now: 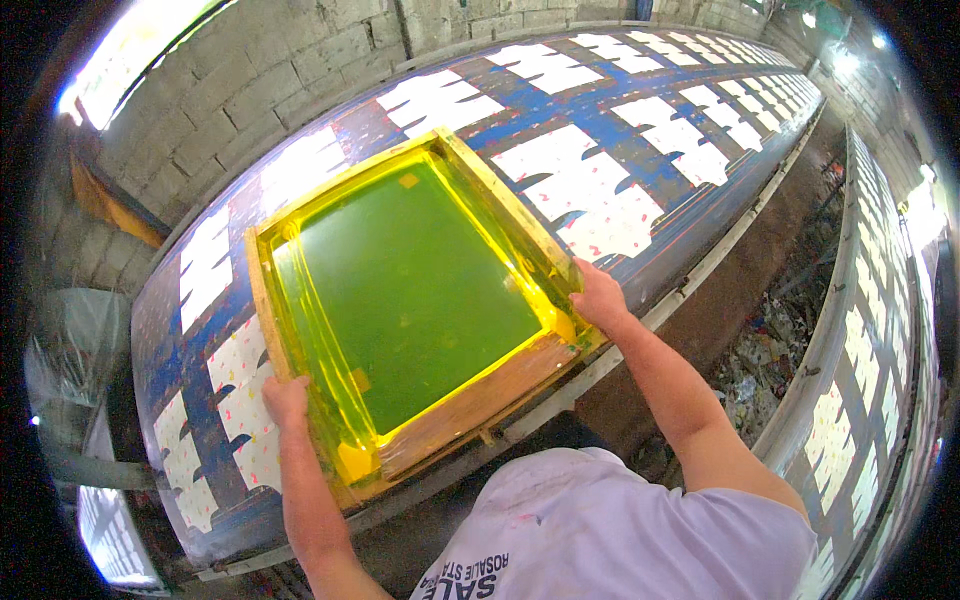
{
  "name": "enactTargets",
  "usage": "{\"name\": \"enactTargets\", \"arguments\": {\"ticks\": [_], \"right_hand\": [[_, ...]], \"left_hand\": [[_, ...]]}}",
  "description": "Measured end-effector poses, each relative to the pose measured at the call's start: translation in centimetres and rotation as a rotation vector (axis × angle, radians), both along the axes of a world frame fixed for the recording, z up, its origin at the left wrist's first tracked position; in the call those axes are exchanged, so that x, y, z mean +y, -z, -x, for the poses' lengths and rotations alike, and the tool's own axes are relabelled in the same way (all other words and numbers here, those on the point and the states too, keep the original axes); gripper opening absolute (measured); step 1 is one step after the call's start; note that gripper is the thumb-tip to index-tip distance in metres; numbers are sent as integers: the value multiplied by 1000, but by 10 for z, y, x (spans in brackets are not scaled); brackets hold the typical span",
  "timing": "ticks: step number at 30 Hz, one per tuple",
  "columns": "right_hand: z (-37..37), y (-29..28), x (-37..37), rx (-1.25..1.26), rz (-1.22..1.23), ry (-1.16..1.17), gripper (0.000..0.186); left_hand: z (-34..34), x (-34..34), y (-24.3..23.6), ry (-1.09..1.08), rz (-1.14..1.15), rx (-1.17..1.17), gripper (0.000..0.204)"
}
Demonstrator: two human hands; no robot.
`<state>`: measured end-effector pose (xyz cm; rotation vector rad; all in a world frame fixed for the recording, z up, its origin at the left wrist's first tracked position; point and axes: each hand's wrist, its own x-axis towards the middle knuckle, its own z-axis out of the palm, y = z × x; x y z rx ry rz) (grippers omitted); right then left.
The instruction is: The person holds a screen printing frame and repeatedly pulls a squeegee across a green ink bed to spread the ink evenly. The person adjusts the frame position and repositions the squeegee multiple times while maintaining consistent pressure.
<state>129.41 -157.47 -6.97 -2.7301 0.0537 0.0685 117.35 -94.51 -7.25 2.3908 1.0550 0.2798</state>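
A wooden screen-printing frame (480, 408), edged inside with glossy yellow, spans the middle of the view. Its green mesh (405, 285) carries a few small tan patches, and yellow ink or film gathers along the borders and corners. My left hand (287, 402) is closed round the frame's left side. On the opposite side, my right hand (598, 297) grips the frame near its right corner. Beneath lies a long dark printing table (650, 270) stained blue and red. White cut fabric pieces (580, 195) with small pinkish marks lie beside the frame. Whether the frame touches the table, I cannot tell.
Rows of white cut pieces (635, 50) run to the table's far end. A concrete block wall (290, 65) borders the far side. Across a littered aisle (755, 365), a second long table (832, 440) bears more pieces. Clear plastic (80, 340) hangs at left.
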Motion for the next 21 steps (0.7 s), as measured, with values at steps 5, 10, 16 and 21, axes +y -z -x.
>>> {"name": "enactTargets", "arguments": {"ticks": [5,10,16,21], "right_hand": [[-15,11,-21,-117,-157,19,71],[-57,-6,-91,-219,-221,-12,66],[-126,-14,-224,-187,-250,53,66],[-171,-8,-328,-134,-284,127,67]], "left_hand": [[-27,-17,-46,-7,-58,5,37],[-63,-69,-40,55,-7,-113,35],[-122,-212,-7,-2,-33,-139,38],[-160,-335,13,-10,89,-187,39]]}}
